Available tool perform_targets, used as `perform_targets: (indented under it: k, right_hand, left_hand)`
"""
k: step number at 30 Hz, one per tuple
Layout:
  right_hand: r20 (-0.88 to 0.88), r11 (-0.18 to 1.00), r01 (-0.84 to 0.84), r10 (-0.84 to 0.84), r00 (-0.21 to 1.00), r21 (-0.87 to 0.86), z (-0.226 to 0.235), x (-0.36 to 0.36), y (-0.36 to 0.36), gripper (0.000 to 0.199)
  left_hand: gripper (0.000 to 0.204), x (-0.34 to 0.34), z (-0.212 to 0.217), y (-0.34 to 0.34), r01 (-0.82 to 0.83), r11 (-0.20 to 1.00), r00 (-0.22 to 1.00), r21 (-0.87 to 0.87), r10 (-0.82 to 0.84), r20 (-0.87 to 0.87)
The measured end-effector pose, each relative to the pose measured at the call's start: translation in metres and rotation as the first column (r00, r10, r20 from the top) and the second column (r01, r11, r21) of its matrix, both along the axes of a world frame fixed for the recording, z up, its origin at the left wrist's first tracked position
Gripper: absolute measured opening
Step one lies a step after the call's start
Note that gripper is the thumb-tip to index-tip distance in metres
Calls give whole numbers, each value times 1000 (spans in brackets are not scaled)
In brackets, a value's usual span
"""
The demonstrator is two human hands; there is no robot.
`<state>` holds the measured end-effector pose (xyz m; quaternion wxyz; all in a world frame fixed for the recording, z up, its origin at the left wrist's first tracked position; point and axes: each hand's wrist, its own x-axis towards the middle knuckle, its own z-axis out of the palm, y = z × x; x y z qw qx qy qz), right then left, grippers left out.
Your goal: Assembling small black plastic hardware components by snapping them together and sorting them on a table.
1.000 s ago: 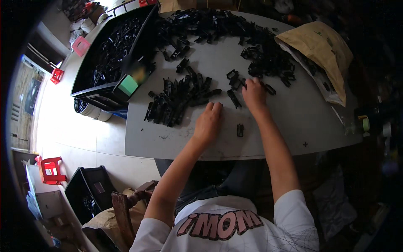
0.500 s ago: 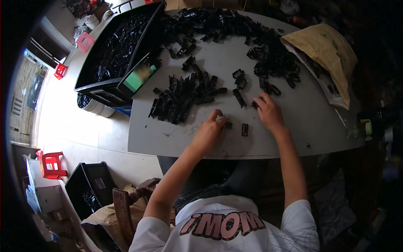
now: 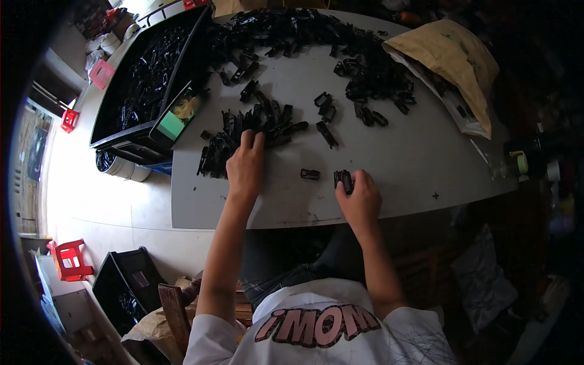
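Right fingers [image 3: 361,176] shifted, touching oblong black parts [image 3: 342,179].

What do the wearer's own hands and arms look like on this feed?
The left hand and right hand are ungloved, with no wristwear visible. Forearms are bare below short white sleeves; the white shirt has dark-edged pink lettering.

Crate [image 3: 121,148] left of the table [image 3: 286,79], sack [image 3: 453,55] on its right side, heaped parts [image 3: 292,29] between
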<state>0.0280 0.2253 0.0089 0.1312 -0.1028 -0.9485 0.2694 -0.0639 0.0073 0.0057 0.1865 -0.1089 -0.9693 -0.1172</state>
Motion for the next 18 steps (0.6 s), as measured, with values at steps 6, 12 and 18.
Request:
perform_targets:
  k: [6, 12, 18]
  right_hand:
    - [99, 999, 52, -53, 994, 14, 0, -6, -10, 27]
    - [126, 994, 19, -33, 992, 106, -6, -9, -11, 27]
    - [181, 990, -1, -24, 983, 138, -2, -4, -8, 29]
  left_hand:
    - [31, -2, 1, -2, 5, 1000, 1000, 30, -6, 19]
    - [27, -5, 3, 0, 6, 1000, 992, 8, -7, 123]
    - [26, 0, 6, -1, 116, 981, 993, 157, -109, -49]
